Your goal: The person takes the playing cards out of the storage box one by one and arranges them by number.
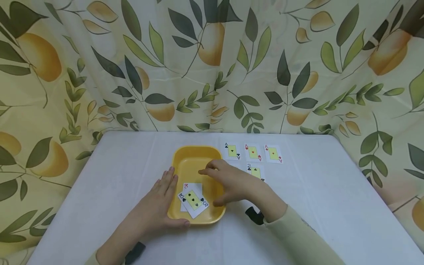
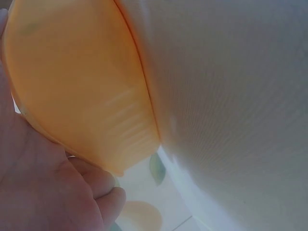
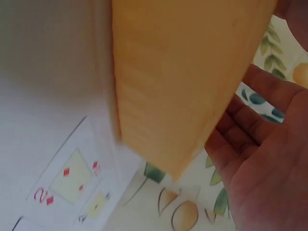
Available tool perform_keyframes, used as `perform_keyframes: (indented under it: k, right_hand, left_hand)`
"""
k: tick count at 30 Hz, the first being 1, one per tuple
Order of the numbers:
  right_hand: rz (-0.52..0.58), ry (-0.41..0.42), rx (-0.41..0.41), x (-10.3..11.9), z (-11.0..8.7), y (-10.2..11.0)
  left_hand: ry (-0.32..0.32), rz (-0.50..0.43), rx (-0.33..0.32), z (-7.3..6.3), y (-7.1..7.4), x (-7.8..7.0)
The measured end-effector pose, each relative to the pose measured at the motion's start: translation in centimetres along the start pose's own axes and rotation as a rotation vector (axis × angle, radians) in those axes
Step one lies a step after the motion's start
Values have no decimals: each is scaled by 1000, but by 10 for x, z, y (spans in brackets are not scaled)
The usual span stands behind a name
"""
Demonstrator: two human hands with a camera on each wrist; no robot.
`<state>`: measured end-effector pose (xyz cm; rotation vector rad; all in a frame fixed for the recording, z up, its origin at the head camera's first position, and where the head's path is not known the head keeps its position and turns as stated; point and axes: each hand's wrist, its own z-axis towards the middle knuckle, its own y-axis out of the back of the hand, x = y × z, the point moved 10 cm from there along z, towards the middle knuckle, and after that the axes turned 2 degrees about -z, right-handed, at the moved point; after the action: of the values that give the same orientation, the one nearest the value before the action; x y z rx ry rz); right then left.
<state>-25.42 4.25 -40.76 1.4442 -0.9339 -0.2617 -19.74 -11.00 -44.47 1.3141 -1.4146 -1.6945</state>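
At counter centre, yellow tray [image 1: 195,162] holds two overlapping threes [image 1: 193,200] at its 6 o'clock end. My left hand [image 1: 159,204] lies flat against the tray's 9 o'clock rim, fingers straight and together. My right hand [image 1: 232,184] reaches over the 3 o'clock rim, fingers loosely curled, empty. Laid-out cards [image 1: 253,152] sit at 2 o'clock. Step, I judge: picking a card out; next needs a pinch on the top three

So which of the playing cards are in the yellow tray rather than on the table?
The two overlapping threes at the tray's near end, the black one on top of a red one. The aces and the two lie flat on the table.
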Motion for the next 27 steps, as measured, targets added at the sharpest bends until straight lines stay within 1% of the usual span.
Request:
perform_keyframes:
  k: [6,11,16,20,23,27]
  right_hand:
    - [-41,55,51,22,13,-19]
    - [-87,108,87,35,21,-34]
    - [-127,128,129,39,27,-47]
    - [-191,129,156,41,32,-56]
    - [-256,143,159,44,34,-59]
    - [-306,142,161,46,39,-59]
  left_hand:
    - [-19,17,-12,-2,1,0]
    - [-30,18,-23,-2,1,-1]
    - [-34,16,-29,-1,1,-1]
    - [-33,11,-28,-1,0,-1]
    - [-33,11,-28,-1,-1,-1]
    - [-25,5,-17,0,-1,1]
